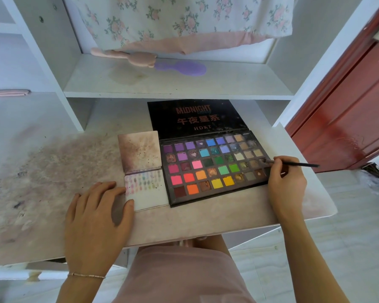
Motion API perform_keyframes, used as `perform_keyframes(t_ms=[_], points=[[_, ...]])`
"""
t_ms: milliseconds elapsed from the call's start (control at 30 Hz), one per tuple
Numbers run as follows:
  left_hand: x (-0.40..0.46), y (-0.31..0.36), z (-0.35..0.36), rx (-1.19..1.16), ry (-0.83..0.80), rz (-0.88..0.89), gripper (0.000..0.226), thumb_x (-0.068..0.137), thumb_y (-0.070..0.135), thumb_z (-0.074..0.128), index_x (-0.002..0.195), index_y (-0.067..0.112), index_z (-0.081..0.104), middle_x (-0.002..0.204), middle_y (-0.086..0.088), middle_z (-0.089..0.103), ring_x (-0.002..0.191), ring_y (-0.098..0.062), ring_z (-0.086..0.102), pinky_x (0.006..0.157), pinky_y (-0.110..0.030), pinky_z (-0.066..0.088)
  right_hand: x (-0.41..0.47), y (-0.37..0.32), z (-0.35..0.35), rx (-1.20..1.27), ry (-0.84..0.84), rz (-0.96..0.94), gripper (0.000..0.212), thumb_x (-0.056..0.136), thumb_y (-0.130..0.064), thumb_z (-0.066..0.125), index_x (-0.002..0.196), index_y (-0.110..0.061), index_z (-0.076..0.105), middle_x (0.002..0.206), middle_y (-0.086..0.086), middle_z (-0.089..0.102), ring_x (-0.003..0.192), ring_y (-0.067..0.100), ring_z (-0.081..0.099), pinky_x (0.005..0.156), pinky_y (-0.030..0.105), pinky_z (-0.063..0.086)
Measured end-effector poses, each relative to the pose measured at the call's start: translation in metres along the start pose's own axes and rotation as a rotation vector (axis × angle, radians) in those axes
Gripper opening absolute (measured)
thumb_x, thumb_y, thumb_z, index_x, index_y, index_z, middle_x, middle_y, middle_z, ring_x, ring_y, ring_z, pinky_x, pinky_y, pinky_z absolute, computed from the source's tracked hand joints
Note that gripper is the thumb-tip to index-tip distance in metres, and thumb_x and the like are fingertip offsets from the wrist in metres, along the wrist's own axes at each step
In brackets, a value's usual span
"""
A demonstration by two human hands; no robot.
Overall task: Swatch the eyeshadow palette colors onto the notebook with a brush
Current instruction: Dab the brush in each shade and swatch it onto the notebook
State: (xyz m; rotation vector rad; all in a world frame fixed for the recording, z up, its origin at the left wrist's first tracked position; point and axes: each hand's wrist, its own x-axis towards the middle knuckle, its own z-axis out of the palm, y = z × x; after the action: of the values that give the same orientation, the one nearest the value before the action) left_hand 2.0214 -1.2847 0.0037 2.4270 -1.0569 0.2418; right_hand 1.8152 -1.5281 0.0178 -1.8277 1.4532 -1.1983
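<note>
1. Your right hand [286,178] pinches a thin dark brush [293,164] near its front end, with the handle pointing out to the right past your knuckles.
2. The brush tip touches a brownish pan at the right edge of the eyeshadow palette [212,167], in the third row from the top.
3. The palette lies open on the stained desk [53,171], its black lid [195,118] folded back flat behind the pans and printed with "MIDNIGHT" and "HDKT".
4. The notebook [143,171] lies open just beside the palette's left edge, touching or nearly touching it.
5. The notebook's near page carries rows of small pale swatches across its top part; the lower part is white. Its far page is smudged brown and pink.
6. Your left hand [99,211] rests flat on the desk with relaxed, straight fingers, the fingertips and thumb pressing on the left edge of the notebook's near page.
7. A thin bracelet [87,275] sits on your left wrist.
8. On the shelf [177,84] behind the palette lie a purple hairbrush [184,67] and a pink plush item [127,56], touching end to end.
9. Floral fabric [184,20] hangs above the shelf, and a red door [348,119] stands to the right.
</note>
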Motion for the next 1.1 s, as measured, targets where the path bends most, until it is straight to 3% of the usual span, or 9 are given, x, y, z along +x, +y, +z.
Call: perform_keyframes(t_ms=[367,567,767,867,933,1100], points=[[0.000,0.001,-0.001,0.000,-0.009,-0.014,0.048,0.077,0.045,0.038,0.096,0.012,0.067,0.111,-0.009,0.064,0.104,-0.035,0.057,0.099,-0.055,0.035,-0.008,-0.008,0.000,0.081,-0.015,-0.021,0.010,0.092,-0.012,0.047,0.088,-0.019,0.052,0.070,-0.015,0.052,0.065,-0.010,0.054,0.055,-0.001,0.038],[0.000,0.001,-0.001,0.004,-0.007,-0.007,0.047,0.078,0.044,0.039,0.096,0.012,0.067,0.109,-0.010,0.064,0.102,-0.035,0.058,0.097,-0.055,0.037,-0.035,-0.032,0.013,0.235,-0.180,-0.092,0.029,0.091,-0.008,0.048,0.079,-0.034,0.050,0.071,-0.011,0.057,0.068,-0.007,0.058,0.055,0.006,0.046],[-0.001,0.000,-0.002,0.006,-0.015,0.004,0.045,0.079,0.044,0.040,0.096,0.013,0.068,0.108,-0.009,0.065,0.101,-0.034,0.060,0.095,-0.056,0.041,-0.069,-0.064,0.037,0.304,-0.362,-0.258,0.024,0.087,-0.012,0.047,0.080,-0.034,0.049,0.069,-0.013,0.056,0.068,0.000,0.057,0.055,0.011,0.045],[0.000,0.000,-0.002,0.006,-0.015,0.003,0.044,0.079,0.043,0.040,0.096,0.013,0.068,0.107,-0.007,0.065,0.101,-0.033,0.060,0.097,-0.054,0.040,-0.081,-0.076,0.050,0.350,-0.452,-0.255,0.018,0.085,-0.015,0.047,0.079,-0.031,0.050,0.065,-0.009,0.055,0.064,0.004,0.056,0.054,0.014,0.046],[0.000,0.000,-0.001,0.007,-0.010,0.008,0.043,0.080,0.042,0.041,0.096,0.013,0.068,0.107,-0.007,0.065,0.101,-0.032,0.060,0.097,-0.052,0.039,-0.089,-0.080,0.057,0.348,-0.500,-0.251,0.024,0.088,-0.010,0.051,0.078,-0.032,0.050,0.065,-0.005,0.057,0.062,0.011,0.056,0.054,0.020,0.046],[-0.001,-0.002,-0.002,0.010,-0.014,0.013,0.041,0.080,0.042,0.042,0.096,0.015,0.068,0.108,-0.006,0.065,0.103,-0.031,0.060,0.099,-0.050,0.037,-0.097,-0.085,0.068,0.293,-0.551,-0.275,0.032,0.088,-0.009,0.053,0.074,-0.037,0.049,0.066,-0.006,0.061,0.068,0.009,0.058,0.057,0.017,0.046]])
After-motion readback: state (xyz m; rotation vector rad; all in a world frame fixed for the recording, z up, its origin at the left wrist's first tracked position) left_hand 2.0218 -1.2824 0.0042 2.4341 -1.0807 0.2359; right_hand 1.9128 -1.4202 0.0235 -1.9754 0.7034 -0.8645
